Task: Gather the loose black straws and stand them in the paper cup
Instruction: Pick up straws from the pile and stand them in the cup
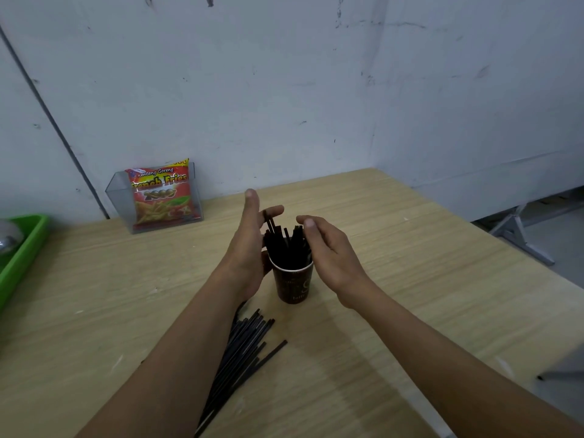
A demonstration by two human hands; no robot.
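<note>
A dark brown paper cup (294, 281) stands upright near the middle of the wooden tabletop (410, 279), with a thick bunch of black straws (286, 245) poking out of its mouth, some leaning a little to the left. Both of the person's bare hands flank that bunch just above the rim.

The left hand (248, 245) is set on edge, its fingers (272, 212) straight and pressed together, the thumb pointing up and the palm facing the straws from the left. The right hand (328, 254) comes in from the other side, its fingers loosely curved toward the bunch and the thumb lying on top. I cannot tell whether either hand actually touches the straws; neither is plainly gripping anything.

More loose straws (243, 352) lie flat on the tabletop on the near side of the cup, fanned in a rough pile that runs partly under the left forearm.

At the back left, against the pale wall, a red snack bag (161, 194) stands in a clear plastic holder (121, 197). A green tray (23, 248) sits at the far left edge, with something shiny in it that is too blurred to name.
</note>
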